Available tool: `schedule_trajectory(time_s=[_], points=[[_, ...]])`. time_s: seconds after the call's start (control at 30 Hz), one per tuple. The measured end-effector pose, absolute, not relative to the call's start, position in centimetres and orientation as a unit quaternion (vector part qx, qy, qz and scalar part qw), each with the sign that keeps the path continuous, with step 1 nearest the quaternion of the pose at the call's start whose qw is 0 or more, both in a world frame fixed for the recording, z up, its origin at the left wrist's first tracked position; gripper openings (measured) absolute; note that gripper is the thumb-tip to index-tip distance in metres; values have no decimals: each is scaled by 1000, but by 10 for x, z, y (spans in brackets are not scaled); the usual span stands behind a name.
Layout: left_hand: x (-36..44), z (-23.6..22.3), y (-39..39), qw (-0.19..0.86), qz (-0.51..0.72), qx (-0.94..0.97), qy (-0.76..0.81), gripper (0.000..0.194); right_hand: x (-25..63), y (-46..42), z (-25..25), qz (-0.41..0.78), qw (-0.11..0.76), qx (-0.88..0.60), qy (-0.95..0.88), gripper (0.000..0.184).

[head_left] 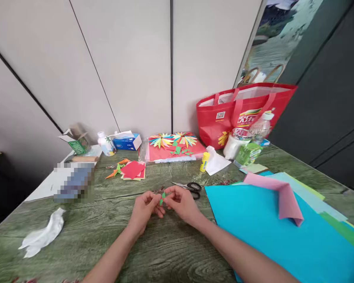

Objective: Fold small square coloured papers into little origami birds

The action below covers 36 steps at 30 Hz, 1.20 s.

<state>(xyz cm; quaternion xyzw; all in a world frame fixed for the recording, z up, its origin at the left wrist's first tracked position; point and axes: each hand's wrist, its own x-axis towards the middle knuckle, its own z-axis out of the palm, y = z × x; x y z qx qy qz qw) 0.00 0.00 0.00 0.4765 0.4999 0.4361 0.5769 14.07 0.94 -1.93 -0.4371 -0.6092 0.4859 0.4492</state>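
A small piece of green paper (161, 201) is pinched between my two hands above the wooden table. My left hand (146, 206) grips it from the left with thumb and fingers closed. From the right, my right hand (179, 200) pinches its other side. Fingertips cover part of the paper, so its full shape is hidden. Black-handled scissors (194, 188) lie just behind my right hand, blades pointing left. Farther back on the left, red paper squares (132, 169) are stacked beside orange and green folded paper pieces (117, 169).
Large blue paper (253, 212) with a folded pink strip (289, 200) covers the right side. A glue stick (204, 161), a red bag (244, 114), a tissue box (126, 142) and folded paper flowers (184, 139) stand or lie at the back. Crumpled tissue (45, 232) lies left.
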Motion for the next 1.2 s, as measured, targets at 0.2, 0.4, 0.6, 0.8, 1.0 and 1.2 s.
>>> schedule_trajectory(time_s=[0.2, 0.4, 0.6, 0.8, 1.0, 1.2], points=[[4, 1, -4, 600, 457, 458, 471, 26, 138, 7, -16, 431, 481, -415, -641, 17], [4, 5, -4, 618, 468, 446, 447, 23, 141, 11, -15, 424, 483, -406, -650, 23], [3, 7, -4, 620, 482, 434, 441, 24, 142, 10, -14, 397, 488, -402, -665, 26], [4, 6, -5, 604, 489, 443, 446, 23, 140, 10, -17, 450, 502, -398, -622, 23], [4, 3, -5, 609, 479, 435, 460, 24, 142, 8, -12, 403, 500, -394, -657, 23], [3, 5, -3, 604, 478, 446, 455, 23, 140, 8, -12, 441, 494, -394, -637, 32]])
